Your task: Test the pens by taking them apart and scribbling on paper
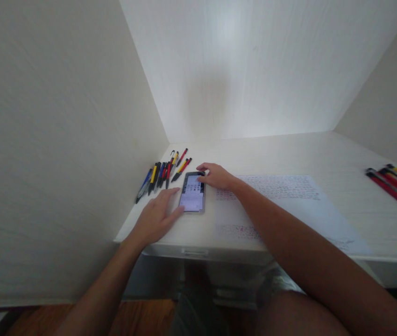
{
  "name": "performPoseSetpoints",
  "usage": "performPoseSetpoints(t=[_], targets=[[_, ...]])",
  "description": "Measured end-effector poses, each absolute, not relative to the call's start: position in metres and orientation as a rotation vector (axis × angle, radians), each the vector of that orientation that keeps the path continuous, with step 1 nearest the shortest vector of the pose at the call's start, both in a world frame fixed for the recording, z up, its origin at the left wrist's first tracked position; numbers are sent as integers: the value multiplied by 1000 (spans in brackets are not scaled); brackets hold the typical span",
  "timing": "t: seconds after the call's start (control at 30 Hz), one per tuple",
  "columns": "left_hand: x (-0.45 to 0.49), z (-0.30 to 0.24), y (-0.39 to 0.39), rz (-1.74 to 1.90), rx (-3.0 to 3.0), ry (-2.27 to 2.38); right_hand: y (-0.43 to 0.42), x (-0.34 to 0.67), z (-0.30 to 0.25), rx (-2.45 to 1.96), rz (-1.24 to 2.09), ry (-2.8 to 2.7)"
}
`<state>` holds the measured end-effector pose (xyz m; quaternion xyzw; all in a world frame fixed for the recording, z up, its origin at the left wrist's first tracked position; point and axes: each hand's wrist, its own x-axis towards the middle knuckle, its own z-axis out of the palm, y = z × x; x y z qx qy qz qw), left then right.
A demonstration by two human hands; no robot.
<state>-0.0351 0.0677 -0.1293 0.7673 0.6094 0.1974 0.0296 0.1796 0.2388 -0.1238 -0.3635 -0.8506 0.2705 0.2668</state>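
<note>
A smartphone (192, 198) with a lit screen lies face up on the white desk, between my two hands. My left hand (156, 215) rests at the phone's lower left, thumb by its edge and fingers apart. From the right, my right hand (216, 176) reaches over the phone's upper right corner, with the thumb at the screen and the index finger stretched past the top edge. Neither hand grips anything. Under my right forearm lies a large sheet of paper (289, 210) with rows of handwriting in dark and red ink.
Several pens (163, 172) in black, yellow, red and blue lie against the left wall panel. More red and yellow pens (396, 184) lie at the far right. White panels enclose the desk (254, 156) on the left, back and right. A drawer handle (194, 253) shows at the front edge.
</note>
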Motion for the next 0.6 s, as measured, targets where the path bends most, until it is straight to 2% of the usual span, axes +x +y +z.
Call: performPoseSetpoints(t=[0.3, 0.6], targets=[[-36, -133, 96, 723, 2366, 1804, 243, 179, -129, -984, 776, -2252], [-29, -135, 128, 666, 2382, 1824, 249, 180, -135, -963, 815, -2223]])
